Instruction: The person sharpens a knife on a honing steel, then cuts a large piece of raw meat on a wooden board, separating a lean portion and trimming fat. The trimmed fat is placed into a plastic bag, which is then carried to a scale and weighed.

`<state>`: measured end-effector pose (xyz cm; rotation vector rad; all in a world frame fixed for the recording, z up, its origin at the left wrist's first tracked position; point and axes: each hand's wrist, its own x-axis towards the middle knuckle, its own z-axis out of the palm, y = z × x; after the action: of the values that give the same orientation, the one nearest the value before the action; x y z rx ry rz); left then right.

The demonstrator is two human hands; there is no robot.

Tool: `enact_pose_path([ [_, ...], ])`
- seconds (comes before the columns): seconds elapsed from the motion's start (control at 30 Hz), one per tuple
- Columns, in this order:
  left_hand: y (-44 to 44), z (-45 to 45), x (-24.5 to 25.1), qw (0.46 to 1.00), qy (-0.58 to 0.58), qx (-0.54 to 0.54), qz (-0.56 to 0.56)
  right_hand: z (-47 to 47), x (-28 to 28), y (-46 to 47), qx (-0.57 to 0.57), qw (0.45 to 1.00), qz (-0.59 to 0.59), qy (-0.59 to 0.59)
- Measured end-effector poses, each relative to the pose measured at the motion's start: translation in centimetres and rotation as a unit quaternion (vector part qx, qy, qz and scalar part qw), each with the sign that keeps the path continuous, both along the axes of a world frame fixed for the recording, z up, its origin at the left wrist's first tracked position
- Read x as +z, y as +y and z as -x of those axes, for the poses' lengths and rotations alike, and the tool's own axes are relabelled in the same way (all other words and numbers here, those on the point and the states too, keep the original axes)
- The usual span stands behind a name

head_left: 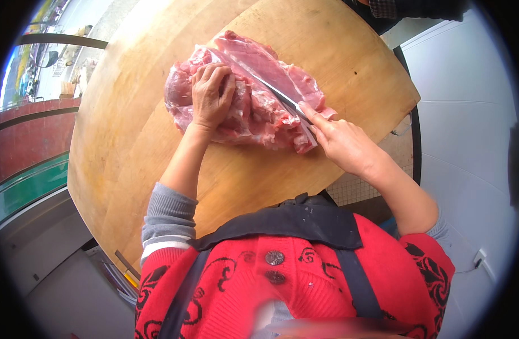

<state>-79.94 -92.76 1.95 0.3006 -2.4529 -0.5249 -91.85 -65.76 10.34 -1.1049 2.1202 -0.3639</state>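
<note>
A large cut of raw meat [259, 112] lies on a broad wooden chopping board [132, 169]. My left hand [213, 95] grips the upper left part of the meat, fingers curled into it. In my right hand [342, 137] is a long-bladed knife [280, 95], its blade lying in a long cut between the main piece and a flatter slab of meat [280, 70] on the far side. My index finger stretches along the back of the blade. The knife's handle is mostly hidden under my fingers.
A white wall [458, 101] rises on the right, past the board's edge. At the top right a person's dark sleeve [382, 8] shows. A red and green panel [35, 144] stands on the left, below an opening to the outside. The board's near edge is by my dark apron [285, 220].
</note>
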Motion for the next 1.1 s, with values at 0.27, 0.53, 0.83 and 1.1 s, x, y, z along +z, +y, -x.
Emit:
enact_pose_path([
  [0.27, 0.0, -0.2, 0.0, 1.000, -0.009, -0.009, -0.010, 1.0, -0.9, 0.0, -0.062, 0.979, 0.190, -0.048],
  [0.53, -0.1, -0.2, 0.0, 1.000, -0.008, -0.007, -0.008, -0.3, -4.1, 0.3, -0.053, 0.973, 0.223, -0.034],
  [0.83, -0.1, -0.2, -0.1, 1.000, 0.001, -0.018, -0.017, -0.4, -3.3, -1.8, -0.040, 0.994, 0.080, -0.064],
  [1.1, 0.2, -0.3, -0.1, 1.000, -0.011, -0.010, -0.023, 0.9, -3.3, -5.8, -0.040, 0.992, 0.066, -0.103],
])
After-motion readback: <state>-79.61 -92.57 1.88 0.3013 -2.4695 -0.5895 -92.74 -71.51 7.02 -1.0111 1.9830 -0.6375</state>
